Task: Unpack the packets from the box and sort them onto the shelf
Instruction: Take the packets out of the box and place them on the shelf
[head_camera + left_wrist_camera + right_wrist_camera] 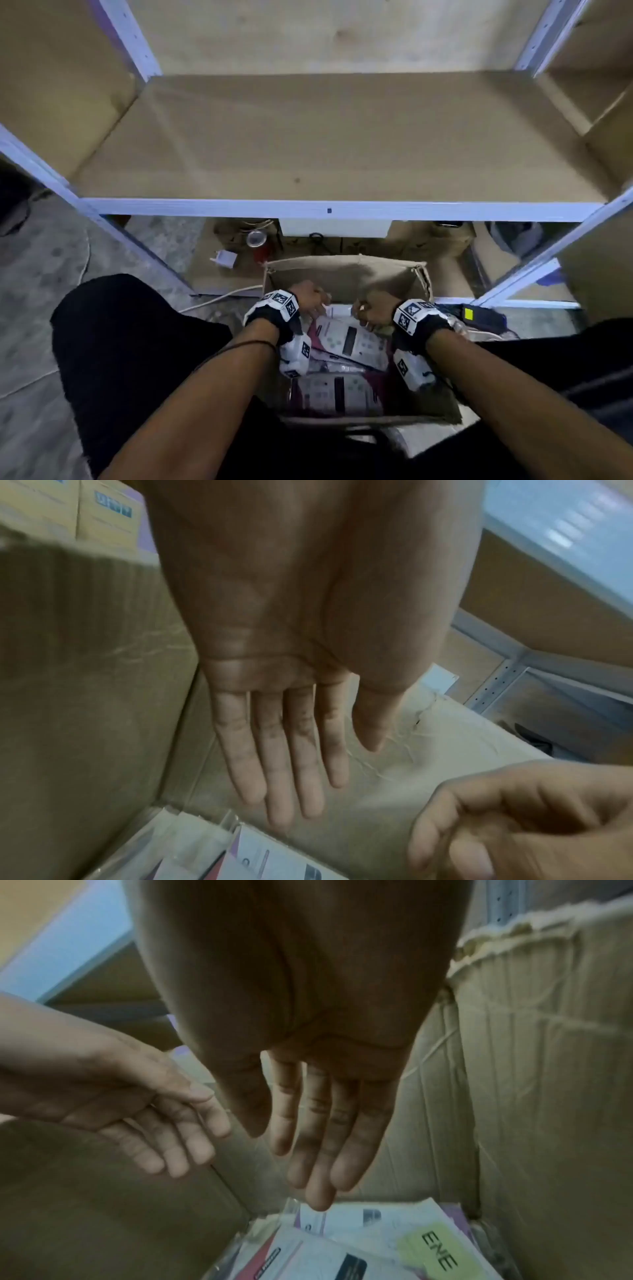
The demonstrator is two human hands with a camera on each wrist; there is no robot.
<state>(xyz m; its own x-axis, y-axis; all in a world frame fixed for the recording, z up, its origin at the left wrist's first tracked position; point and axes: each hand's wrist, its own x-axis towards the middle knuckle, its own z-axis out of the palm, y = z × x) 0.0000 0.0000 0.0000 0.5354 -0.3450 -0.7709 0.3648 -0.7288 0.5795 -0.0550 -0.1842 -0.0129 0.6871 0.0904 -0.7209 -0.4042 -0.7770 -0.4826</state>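
An open cardboard box (342,274) stands on the floor between my knees, under the front of the shelf (329,137). Several white and magenta packets (349,339) in clear wrap lie flat inside it. Both hands reach down into the far end of the box. My left hand (310,298) hovers with straight fingers (294,777) above the packets (240,853), near the left wall (85,669). My right hand (371,310) points its straight fingers (318,1150) down at the packets (359,1245), close to the right wall (531,1096). Neither hand holds anything.
The wooden shelf board has a white metal front rail (329,209) and slanted white posts (534,260) on both sides. Below it lie a white plug (224,258), a red can (257,240) and a white box (334,228). A black device (476,313) sits right of the box.
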